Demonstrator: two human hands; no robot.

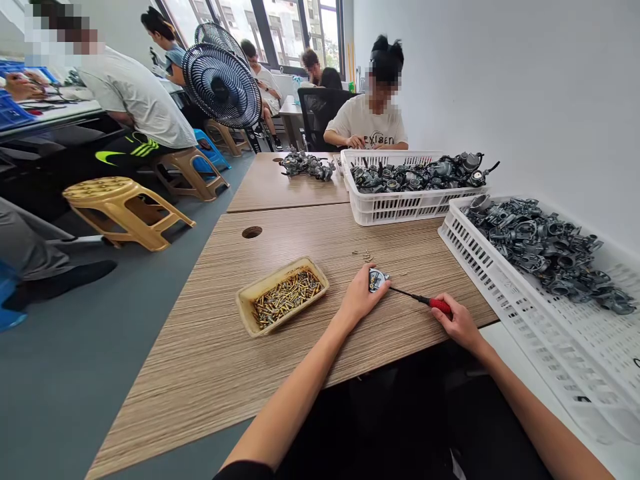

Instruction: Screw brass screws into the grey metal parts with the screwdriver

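My left hand (361, 293) is closed round a small grey metal carburetor body (379, 280), its round open face with brass bits turned up. In my right hand (459, 321) is a screwdriver (441, 306) with a red and black handle. Its dark shaft reaches left to the edge of the carburetor body; the tip's exact contact is too small to tell. Left of my left hand stands a cream plastic tray (241, 308) holding many small brass jets (285, 300). A few loose small brass pieces (367, 255) lie on the table just beyond the carburetor body.
On the wooden table (200, 373) a white basket (380, 215) of carburetors stands at the back. Another white basket (500, 280) with grey metal bodies is at the right. More carburetors (307, 165) lie farther back. A person (367, 120) sits opposite; stools (125, 200) and a fan (221, 85) stand left.
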